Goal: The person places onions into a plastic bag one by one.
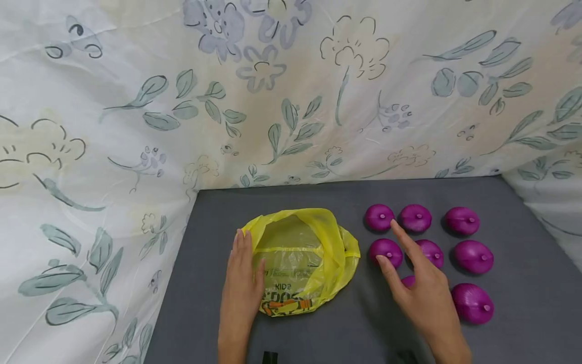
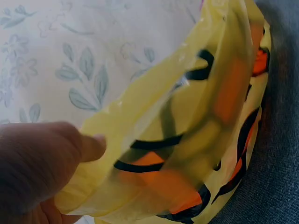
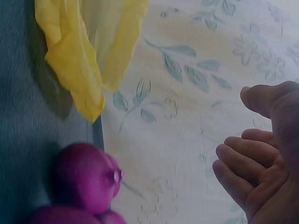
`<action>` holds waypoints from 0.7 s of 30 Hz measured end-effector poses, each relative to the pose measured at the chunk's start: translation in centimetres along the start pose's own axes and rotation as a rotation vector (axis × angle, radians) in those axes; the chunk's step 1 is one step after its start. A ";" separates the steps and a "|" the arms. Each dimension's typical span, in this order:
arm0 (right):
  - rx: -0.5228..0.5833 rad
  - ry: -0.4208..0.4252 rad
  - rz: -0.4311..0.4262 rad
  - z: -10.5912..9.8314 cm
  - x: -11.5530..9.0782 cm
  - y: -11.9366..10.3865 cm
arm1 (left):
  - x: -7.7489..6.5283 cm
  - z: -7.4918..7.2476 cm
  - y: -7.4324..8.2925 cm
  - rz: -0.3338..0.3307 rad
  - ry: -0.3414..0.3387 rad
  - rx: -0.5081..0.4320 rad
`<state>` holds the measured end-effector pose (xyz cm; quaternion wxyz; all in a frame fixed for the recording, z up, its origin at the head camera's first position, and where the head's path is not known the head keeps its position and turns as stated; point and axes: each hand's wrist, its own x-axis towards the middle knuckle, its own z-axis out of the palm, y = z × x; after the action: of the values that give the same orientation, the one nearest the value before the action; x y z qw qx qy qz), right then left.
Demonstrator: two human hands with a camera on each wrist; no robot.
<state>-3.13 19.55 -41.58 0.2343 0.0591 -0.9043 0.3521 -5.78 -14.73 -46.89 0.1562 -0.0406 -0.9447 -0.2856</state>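
Purple onions (image 1: 474, 257) in rows on the dark table (image 1: 182, 323), right of the yellow bag (image 1: 343, 268): likely firm, smooth, a touch slippery, best cupped round the middle. Right hand (image 1: 423, 290) hovers above, fingers loose, holding nothing; left hand (image 1: 242, 285) pinches the flimsy bag's rim (image 1: 311, 213).

one bare left hand (image 1: 242, 280) and one bare right hand (image 1: 425, 293), so two hands in all; one crinkled, printed yellow plastic bag (image 1: 334, 263); one flat dark-grey tabletop (image 1: 191, 303); and eight round, glossy purple onions (image 1: 474, 256) in sight (one mostly covered by the right hand).
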 end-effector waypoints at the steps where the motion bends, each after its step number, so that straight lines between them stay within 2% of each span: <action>1: 0.007 0.017 0.009 -0.1 -0.1 0.2 | -0.1 0.1 -0.1 -0.009 0.001 -0.005; 4: 0.043 0.070 0.014 -0.7 -0.2 1.2 | -0.2 0.3 -0.3 -0.029 0.009 -0.020; 8: 0.074 0.140 0.033 -1.6 -0.8 2.6 | -0.1 0.4 -0.3 -0.076 -0.033 -0.043; 10: 0.058 0.172 0.063 -2.2 -1.2 3.4 | 0.0 0.3 -0.2 -0.106 -0.056 -0.048; 14: 0.009 0.237 0.136 -3.6 -1.9 5.2 | 0.1 0.3 -0.3 -0.132 -0.036 -0.021; 17: -0.016 0.284 0.223 -4.8 -2.5 6.7 | 0.2 0.3 -0.3 -0.143 -0.016 -0.001; 21: -0.094 0.297 0.429 -6.0 -3.7 8.6 | 0.3 0.3 -0.3 -0.151 -0.010 0.008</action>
<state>0.13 29.68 -44.68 0.2867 -0.1973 -0.8673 0.3559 -6.22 -14.83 -47.21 0.1295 0.0301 -0.9470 -0.2925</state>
